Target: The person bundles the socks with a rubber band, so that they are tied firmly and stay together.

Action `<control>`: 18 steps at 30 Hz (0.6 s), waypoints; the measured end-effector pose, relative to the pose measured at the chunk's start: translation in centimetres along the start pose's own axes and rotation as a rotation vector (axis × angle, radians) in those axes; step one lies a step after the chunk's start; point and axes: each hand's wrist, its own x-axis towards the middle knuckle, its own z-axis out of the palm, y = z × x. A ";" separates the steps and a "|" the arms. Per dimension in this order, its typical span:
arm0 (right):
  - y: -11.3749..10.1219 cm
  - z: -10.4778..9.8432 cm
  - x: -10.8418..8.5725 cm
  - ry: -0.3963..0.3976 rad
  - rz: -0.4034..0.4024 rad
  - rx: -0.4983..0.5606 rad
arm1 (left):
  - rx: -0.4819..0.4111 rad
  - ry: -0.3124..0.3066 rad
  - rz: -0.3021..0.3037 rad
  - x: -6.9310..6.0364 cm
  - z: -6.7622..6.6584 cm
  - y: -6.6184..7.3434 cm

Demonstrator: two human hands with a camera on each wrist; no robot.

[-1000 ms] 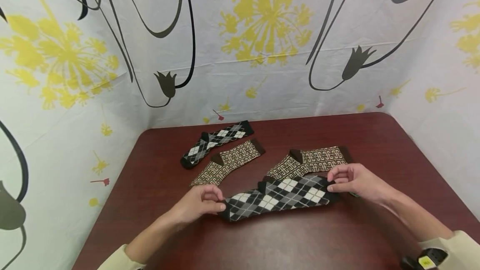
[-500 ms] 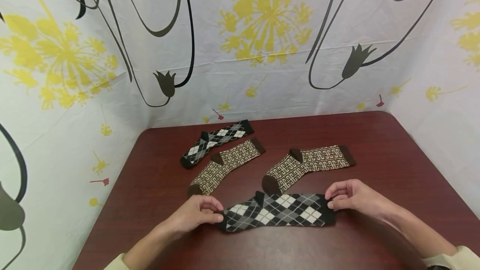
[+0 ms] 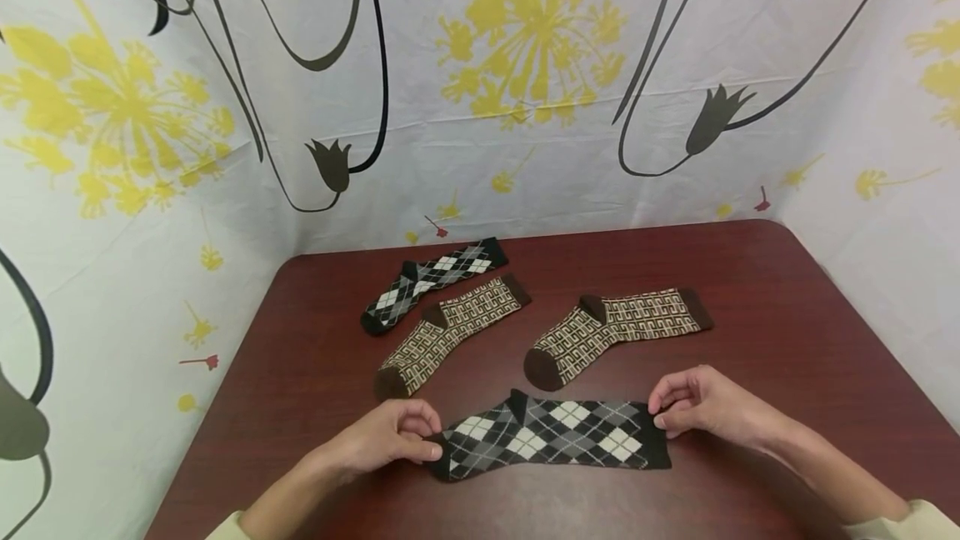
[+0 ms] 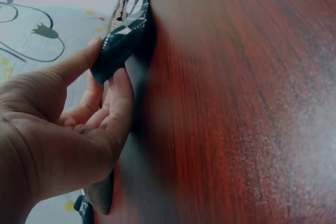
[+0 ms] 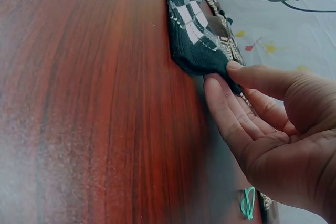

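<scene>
A black, grey and white argyle sock (image 3: 555, 436) stretches sideways near the front of the table, its heel pointing away. The left hand (image 3: 382, 440) pinches its black toe, and the right hand (image 3: 712, 407) pinches the top corner of its black cuff. In the left wrist view the left hand (image 4: 68, 124) has thumb and finger on the dark toe (image 4: 118, 53). The right wrist view shows the right hand (image 5: 283, 129) pinching the dark cuff (image 5: 202, 59).
Behind lie two brown patterned socks, one at left (image 3: 453, 332) and one at right (image 3: 615, 332). A second argyle sock (image 3: 431, 280) is at the back left of the dark red table (image 3: 300, 373). A green loop (image 5: 248, 203) shows in the right wrist view.
Both hands have brought the argyle sock toward the table's front, away from the brown sock it partly covered. It now looks flatter and straighter, with both pinches kept.
</scene>
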 end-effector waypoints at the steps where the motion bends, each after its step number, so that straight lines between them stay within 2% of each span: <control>1: 0.0 0.0 0.0 -0.001 -0.001 -0.006 | -0.006 -0.002 -0.002 0.0 0.0 -0.1; 7: 0.1 0.3 0.0 0.020 -0.006 -0.047 | 0.019 0.024 0.001 0.0 -0.2 -0.3; 11: -0.1 0.6 0.0 0.051 -0.026 -0.096 | 0.071 0.042 0.024 0.0 -0.2 -0.6; 18: -0.2 1.0 -0.1 0.085 -0.060 -0.143 | 0.178 0.111 0.071 0.2 0.0 -0.9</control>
